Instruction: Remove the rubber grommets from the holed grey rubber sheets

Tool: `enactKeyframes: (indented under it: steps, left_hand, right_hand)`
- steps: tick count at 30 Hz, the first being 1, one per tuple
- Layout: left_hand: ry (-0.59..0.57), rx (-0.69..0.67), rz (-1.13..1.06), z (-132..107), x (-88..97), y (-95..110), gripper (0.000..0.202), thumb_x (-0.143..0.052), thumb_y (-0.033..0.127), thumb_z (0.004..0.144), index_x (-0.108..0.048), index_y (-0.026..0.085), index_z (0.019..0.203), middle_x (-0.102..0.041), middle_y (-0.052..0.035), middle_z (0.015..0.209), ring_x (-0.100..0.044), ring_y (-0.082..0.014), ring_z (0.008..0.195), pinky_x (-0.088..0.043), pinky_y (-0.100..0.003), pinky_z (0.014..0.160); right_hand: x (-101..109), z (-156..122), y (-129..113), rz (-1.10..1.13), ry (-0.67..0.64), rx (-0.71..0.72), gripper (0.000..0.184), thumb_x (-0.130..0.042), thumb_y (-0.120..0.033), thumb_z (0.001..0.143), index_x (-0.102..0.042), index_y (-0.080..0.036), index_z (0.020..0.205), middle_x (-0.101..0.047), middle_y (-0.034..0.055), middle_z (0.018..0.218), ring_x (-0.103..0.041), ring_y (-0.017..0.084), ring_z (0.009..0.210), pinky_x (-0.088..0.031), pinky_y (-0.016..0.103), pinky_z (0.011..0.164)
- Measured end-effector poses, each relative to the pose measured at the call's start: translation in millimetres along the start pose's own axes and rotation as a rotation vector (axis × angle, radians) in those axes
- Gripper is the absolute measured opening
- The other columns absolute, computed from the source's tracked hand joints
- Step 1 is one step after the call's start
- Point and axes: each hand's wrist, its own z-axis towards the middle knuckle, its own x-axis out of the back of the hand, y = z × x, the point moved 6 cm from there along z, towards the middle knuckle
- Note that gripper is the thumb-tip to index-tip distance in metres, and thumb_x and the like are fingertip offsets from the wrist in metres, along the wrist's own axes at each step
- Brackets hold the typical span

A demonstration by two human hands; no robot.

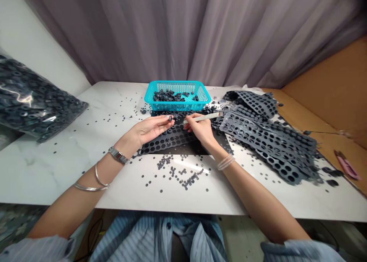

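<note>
My left hand [151,129] lies palm up over a black perforated rubber sheet [169,139] and pinches a small black rubber ring [170,118] at its fingertips. My right hand [200,130] grips a thin white stick [205,117] like a pen, its tip pointing left toward the ring. The sheet lies flat on the white table [57,155] under both hands. Behind them stands a turquoise basket [177,95] holding several black rings.
A heap of punched black sheets [266,135] spreads at the right. Small black discs [183,176] are scattered near the front edge. A clear bag of black rings [31,101] sits at the left. Pink snips [346,166] lie at the far right by brown cardboard [329,86].
</note>
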Motion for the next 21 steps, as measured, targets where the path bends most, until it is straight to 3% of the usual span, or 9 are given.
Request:
enactKeyframes:
  steps: [5,7,10,13,17,21]
  left_hand:
    - [0.015,-0.004,0.023,0.1,1.2,1.4,0.017,-0.061,0.0,0.076,-0.069,0.014,0.081,-0.069,-0.0108,0.098,-0.065,-0.0163,0.097,-0.053,-0.028,0.094]
    - [0.04,-0.02,0.066,3.1,5.0,3.9,0.031,-0.053,-0.005,0.065,-0.068,0.015,0.083,-0.068,-0.0109,0.098,-0.063,-0.0174,0.095,-0.053,-0.031,0.086]
    - [0.116,-0.114,0.239,10.8,10.7,11.0,0.037,-0.047,0.002,0.053,-0.068,0.014,0.082,-0.066,-0.0118,0.092,-0.059,-0.0195,0.085,-0.051,-0.034,0.071]
    - [0.211,-0.303,0.611,15.5,7.0,21.1,0.027,-0.05,0.014,0.062,-0.07,0.016,0.079,-0.066,-0.0103,0.088,-0.056,-0.022,0.082,-0.046,-0.036,0.071]
    - [0.232,-0.528,1.296,15.1,-14.3,22.0,0.02,-0.059,0.027,0.073,-0.074,0.018,0.082,-0.058,-0.0071,0.082,-0.055,-0.0256,0.086,-0.043,-0.041,0.087]
    - [0.175,-0.603,1.568,18.8,-20.3,9.4,0.021,-0.061,0.028,0.077,-0.073,0.017,0.091,-0.052,-0.0081,0.091,-0.052,-0.0285,0.098,-0.042,-0.042,0.093]
  right_hand:
    - [-5.1,0.9,0.5,0.031,-0.023,0.001,0.02,-0.061,-0.037,0.081,-0.061,-0.019,0.072,-0.068,0.0034,0.062,-0.067,0.018,0.059,-0.052,0.026,0.052]
    - [-9.2,1.0,0.9,-0.002,-0.059,0.023,0.02,-0.06,-0.036,0.082,-0.062,-0.019,0.072,-0.068,0.0032,0.062,-0.067,0.018,0.059,-0.052,0.026,0.054]
    - [-14.5,0.6,0.2,-0.099,-0.112,0.081,0.02,-0.059,-0.035,0.084,-0.064,-0.019,0.073,-0.068,0.0031,0.061,-0.066,0.017,0.059,-0.052,0.026,0.057]
    - [-16.8,-0.8,-2.9,-0.176,-0.138,0.138,0.022,-0.058,-0.034,0.085,-0.064,-0.018,0.071,-0.068,0.0033,0.061,-0.064,0.016,0.058,-0.05,0.026,0.057]
    - [-17.7,-3.3,-8.1,-0.217,-0.152,0.172,0.021,-0.057,-0.031,0.085,-0.064,-0.018,0.07,-0.068,0.0031,0.062,-0.062,0.016,0.058,-0.048,0.026,0.057]
    - [-19.7,-4.7,-11.7,-0.276,-0.166,0.208,0.021,-0.056,-0.029,0.085,-0.063,-0.018,0.068,-0.068,0.0024,0.063,-0.061,0.016,0.061,-0.045,0.025,0.058]
